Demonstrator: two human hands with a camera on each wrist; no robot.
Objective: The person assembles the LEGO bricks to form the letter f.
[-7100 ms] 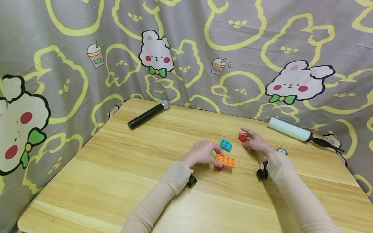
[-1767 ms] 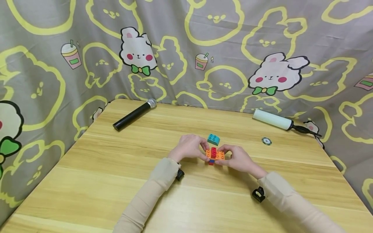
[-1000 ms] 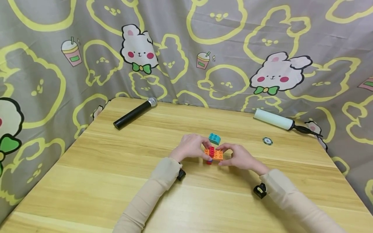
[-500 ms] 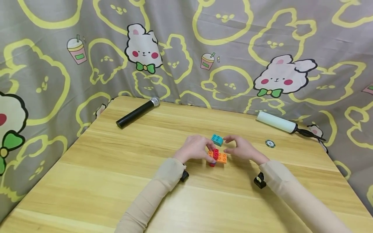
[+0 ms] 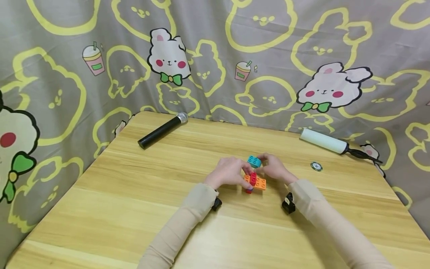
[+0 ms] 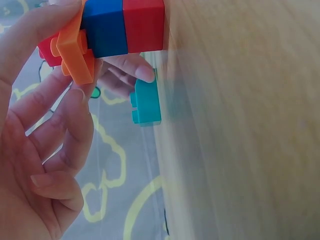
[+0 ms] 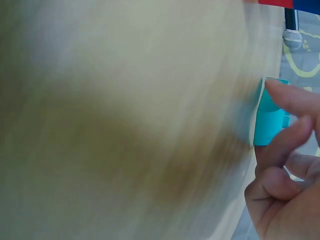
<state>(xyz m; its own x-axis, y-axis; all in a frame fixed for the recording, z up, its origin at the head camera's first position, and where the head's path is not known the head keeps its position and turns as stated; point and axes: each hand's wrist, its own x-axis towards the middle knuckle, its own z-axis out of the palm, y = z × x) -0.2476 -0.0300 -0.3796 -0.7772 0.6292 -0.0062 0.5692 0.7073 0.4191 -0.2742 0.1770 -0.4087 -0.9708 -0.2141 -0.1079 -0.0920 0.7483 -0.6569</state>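
My left hand [image 5: 230,172] holds a small stack of toy building bricks by the thumb and fingers. The stack has a lower red brick [image 6: 144,25] close to the table, a blue brick [image 6: 105,27] above it, a wide orange brick [image 5: 261,183], and an upper red brick [image 5: 253,178] across the orange one. Just behind the stack, a teal brick [image 5: 254,161] with a curved side stands on the table. My right hand [image 5: 273,167] pinches this teal brick between thumb and fingers, seen close up in the right wrist view.
A black microphone [image 5: 161,132] lies at the back left of the wooden table [image 5: 134,194]. At the back right lies a white cylinder [image 5: 324,141] with a black handle. A round patterned chip [image 5: 316,166] is right of my right hand. A patterned curtain [image 5: 215,97] hangs behind.
Earlier, my right hand carried the upper red brick over and pressed it onto the orange one. It then let go and moved back to the teal brick. My left hand stays on the stack.
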